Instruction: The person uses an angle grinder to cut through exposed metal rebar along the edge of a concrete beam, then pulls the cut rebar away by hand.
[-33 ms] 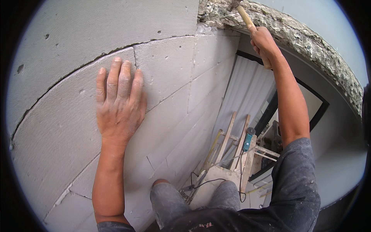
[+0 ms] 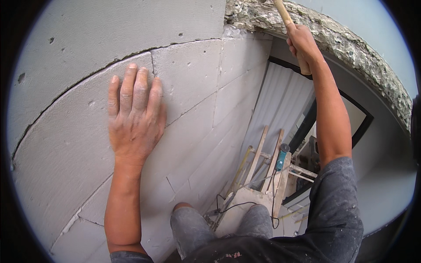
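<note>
My left hand (image 2: 136, 107) lies flat on a wall of pale grey blocks (image 2: 188, 61), its fingers stretched upward just below a dark joint line. Nothing is in it. High on the right, my right hand (image 2: 302, 41) is wrapped round the wooden handle of a hammer (image 2: 283, 12). The hammer's head is cut off by the top of the picture. Close behind that hand runs a rough, chipped concrete edge (image 2: 337, 46), curving down to the right. The handle's butt end sticks out below my fist.
Below me is a pale platform (image 2: 232, 215) with wooden planks (image 2: 257, 153). A teal angle grinder (image 2: 281, 160) lies on the planks, its black cord (image 2: 272, 193) trailing down. A dark-framed opening (image 2: 357, 116) and corrugated sheeting (image 2: 280, 94) stand beyond.
My right hand and the hammer have shifted slightly to the right, and the hammer's head has passed out of the top of the picture. My left hand stays in place.
</note>
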### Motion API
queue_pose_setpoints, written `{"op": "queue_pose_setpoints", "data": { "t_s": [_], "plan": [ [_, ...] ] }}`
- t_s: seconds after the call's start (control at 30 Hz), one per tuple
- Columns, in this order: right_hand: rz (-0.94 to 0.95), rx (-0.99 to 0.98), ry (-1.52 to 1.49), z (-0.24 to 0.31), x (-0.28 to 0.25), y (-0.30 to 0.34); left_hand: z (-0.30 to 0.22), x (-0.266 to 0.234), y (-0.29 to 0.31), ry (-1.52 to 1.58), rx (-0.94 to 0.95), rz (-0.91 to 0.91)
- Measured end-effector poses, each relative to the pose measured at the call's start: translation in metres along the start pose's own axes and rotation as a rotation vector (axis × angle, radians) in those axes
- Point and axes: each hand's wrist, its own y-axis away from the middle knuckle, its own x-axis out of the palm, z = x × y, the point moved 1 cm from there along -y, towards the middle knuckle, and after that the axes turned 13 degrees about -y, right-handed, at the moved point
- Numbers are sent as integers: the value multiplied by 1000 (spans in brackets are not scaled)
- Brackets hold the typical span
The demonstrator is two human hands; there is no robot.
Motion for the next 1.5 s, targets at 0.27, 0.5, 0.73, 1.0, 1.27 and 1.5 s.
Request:
{"op": "queue_pose_setpoints", "data": {
  "t_s": [0.27, 0.5, 0.73, 1.0, 1.27, 1.5],
  "plan": [
    [-111, -250, 423, -15, 32, -9, 1, -1, 2, 25, -8, 0],
    [52, 157, 235, -37, -20, 16, 1, -1, 1, -3, 0, 6],
    [-129, -256, -169, -53, 9, 27, -1, -4, -1, -2, -9, 41],
    [69, 494, -567, -163, 40, 75, -5, 1, 0, -87, 21, 35],
    [-476, 275, -1169, -163, 128, 3, -8, -1, -4, -179, 88, 30],
    [-349, 320, -1185, -169, 132, -4, -9, -1, -6, -207, 119, 14]
  ]
}}
